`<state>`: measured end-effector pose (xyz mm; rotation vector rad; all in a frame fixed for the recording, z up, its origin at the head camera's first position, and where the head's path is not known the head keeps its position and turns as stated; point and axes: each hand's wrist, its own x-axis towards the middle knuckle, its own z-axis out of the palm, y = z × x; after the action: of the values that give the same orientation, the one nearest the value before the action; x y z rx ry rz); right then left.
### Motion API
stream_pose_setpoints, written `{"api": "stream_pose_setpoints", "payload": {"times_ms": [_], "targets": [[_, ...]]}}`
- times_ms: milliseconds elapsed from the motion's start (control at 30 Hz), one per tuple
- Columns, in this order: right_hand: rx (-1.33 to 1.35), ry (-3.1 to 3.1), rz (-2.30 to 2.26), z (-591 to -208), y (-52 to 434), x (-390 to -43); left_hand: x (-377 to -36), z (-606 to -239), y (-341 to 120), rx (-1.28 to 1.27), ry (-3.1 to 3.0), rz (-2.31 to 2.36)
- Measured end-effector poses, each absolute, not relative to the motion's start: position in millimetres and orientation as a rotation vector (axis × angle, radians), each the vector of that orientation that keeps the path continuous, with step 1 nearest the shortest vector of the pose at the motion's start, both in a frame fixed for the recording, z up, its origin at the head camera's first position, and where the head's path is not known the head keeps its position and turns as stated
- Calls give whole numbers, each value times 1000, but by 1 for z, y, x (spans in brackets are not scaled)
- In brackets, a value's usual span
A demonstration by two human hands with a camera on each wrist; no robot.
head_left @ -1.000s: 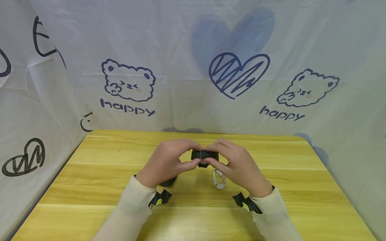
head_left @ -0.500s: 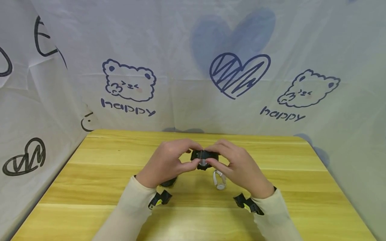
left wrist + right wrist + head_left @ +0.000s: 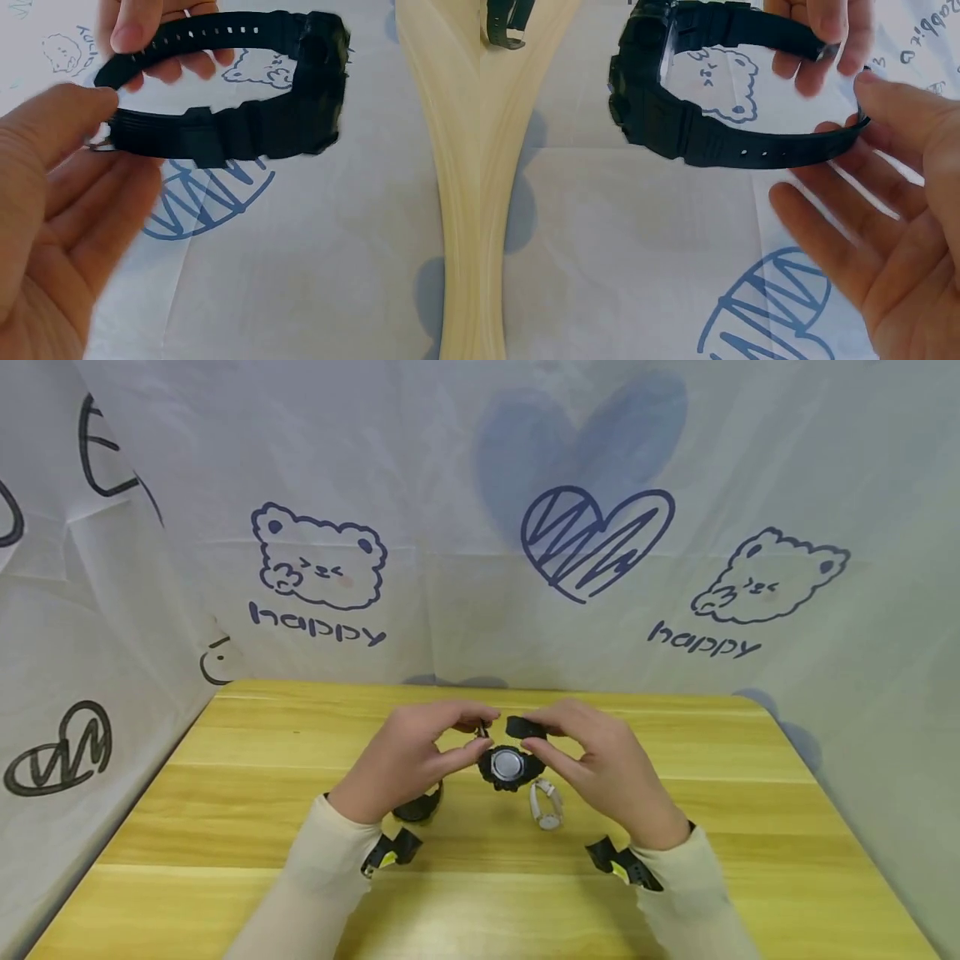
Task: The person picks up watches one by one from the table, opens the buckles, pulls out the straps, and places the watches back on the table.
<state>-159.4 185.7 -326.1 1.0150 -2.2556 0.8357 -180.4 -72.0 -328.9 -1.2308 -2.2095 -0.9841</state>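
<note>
A black digital watch (image 3: 509, 767) hangs between both hands above the wooden table (image 3: 225, 827), its round metal back turned toward me. My left hand (image 3: 478, 733) pinches the buckle end of the strap (image 3: 150, 131) between thumb and fingers. My right hand (image 3: 534, 733) pinches the holed end of the strap (image 3: 780, 146). The two strap ends are apart, so the band is unfastened. In the left wrist view the watch case (image 3: 319, 90) is at the upper right, and in the right wrist view the watch case (image 3: 641, 82) sits upper left.
A small white watch (image 3: 546, 804) lies on the table below my right hand. A second black watch (image 3: 418, 808) lies under my left wrist. A white printed cloth (image 3: 480, 527) hangs behind and to both sides of the table.
The strap ends have come apart. My hands have moved slightly away from each other, and the watch case has dropped lower, with its metal back facing me.
</note>
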Motion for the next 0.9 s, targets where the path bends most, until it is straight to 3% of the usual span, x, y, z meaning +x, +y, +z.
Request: {"api": "stream_pose_setpoints", "payload": {"times_ms": [367, 600, 900], "targets": [[796, -2403, 989, -328, 175, -154, -170, -323, -62, -731, -2449, -1730], [644, -2484, 1087, -340, 173, -165, -183, -336, -59, -705, -2484, -1565], [531, -2820, 1301, -387, 167, -214, -215, -374, -62, -666, -2791, -1294]]}}
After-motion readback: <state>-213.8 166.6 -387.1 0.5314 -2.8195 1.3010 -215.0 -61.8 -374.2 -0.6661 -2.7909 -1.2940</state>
